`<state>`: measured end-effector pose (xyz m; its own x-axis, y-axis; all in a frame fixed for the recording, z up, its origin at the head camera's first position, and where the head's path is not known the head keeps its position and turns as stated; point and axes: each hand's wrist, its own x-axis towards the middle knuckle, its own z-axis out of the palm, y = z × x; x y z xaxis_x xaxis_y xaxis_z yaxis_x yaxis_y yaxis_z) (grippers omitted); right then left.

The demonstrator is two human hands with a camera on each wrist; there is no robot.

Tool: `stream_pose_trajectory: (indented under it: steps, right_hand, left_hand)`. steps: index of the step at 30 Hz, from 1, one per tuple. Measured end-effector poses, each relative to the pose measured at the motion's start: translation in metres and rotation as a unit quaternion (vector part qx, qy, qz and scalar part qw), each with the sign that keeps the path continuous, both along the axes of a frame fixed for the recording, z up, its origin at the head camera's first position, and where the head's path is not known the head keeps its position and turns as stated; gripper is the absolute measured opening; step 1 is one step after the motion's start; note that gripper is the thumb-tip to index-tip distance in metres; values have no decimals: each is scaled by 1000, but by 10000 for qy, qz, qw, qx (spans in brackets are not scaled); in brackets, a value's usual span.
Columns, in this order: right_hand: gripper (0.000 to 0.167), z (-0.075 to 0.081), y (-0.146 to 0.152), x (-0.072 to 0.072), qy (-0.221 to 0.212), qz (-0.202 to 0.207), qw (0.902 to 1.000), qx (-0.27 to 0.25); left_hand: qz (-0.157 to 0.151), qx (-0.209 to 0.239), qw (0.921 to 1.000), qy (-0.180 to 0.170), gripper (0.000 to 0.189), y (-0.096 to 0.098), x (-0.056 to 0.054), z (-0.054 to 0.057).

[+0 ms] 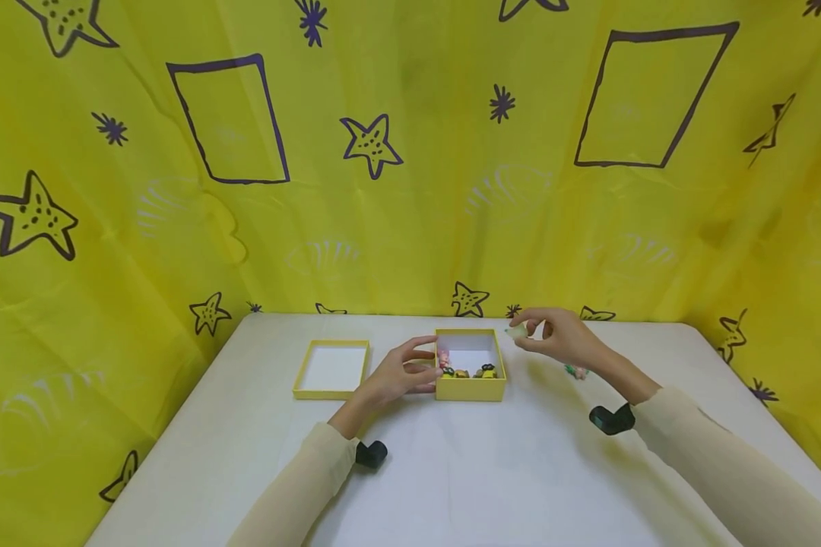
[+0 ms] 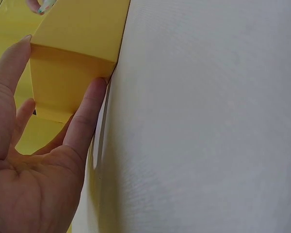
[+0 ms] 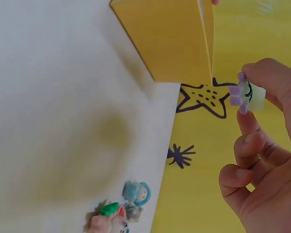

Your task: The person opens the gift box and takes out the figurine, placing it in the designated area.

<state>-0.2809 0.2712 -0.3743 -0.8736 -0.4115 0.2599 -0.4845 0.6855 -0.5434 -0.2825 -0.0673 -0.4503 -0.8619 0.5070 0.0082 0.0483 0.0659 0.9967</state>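
A pale toy (image 1: 517,332) was held beside the box (image 1: 469,389).
Head: near the table's (image 1: 410,471) far edge, the left hand's (image 1: 397,377) spread fingers touched the box, perhaps steadying it; the right hand (image 1: 566,338) pinched the toy. Left wrist: walls hid the inside. Right wrist: a pink toy (image 3: 120,225) was cut off.

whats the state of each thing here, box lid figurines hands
yellow box: open, figurines inside
box lid: off, white inside facing up
pale green figurine: held in the air, outside the yellow box
light blue figurine: on the table
left hand: touching the yellow box's side
right hand: pinching the pale green figurine
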Motion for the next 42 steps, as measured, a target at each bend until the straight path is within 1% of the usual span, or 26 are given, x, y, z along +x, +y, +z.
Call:
stream_pose_trajectory:
  steps: [7, 16, 19, 25, 29, 37, 42]
  right_hand:
    - [24, -7, 11, 5, 11, -140, 9998, -119]
    - [26, -17, 24, 11, -307, -376, 9984, -302]
    - [26, -21, 28, 12, -221, -432, 9985, -272]
    - [22, -32, 35, 13, 247, -553, 9981, -65]
    - [20, -41, 40, 13, 409, -665, 9969, -30]
    - [22, -53, 45, 15, 379, -864, 9955, 71]
    - [22, -58, 45, 16, 292, -1025, 9941, 193]
  left_hand:
    - [-85, 33, 10000, 24, 70, -1, -3, -1]
    - [-21, -39, 10000, -33, 71, -1, -2, 0]
    - [-35, -64, 10000, -13, 71, -1, -1, 1]
    - [16, -89, 10000, -41, 71, -1, 0, 1]
    - [16, -43, 10000, -85, 71, 0, -1, 1]
    - [21, -163, 9999, 54, 70, -1, 0, 1]
    - [10, -123, 9999, 5, 70, 0, 0, 1]
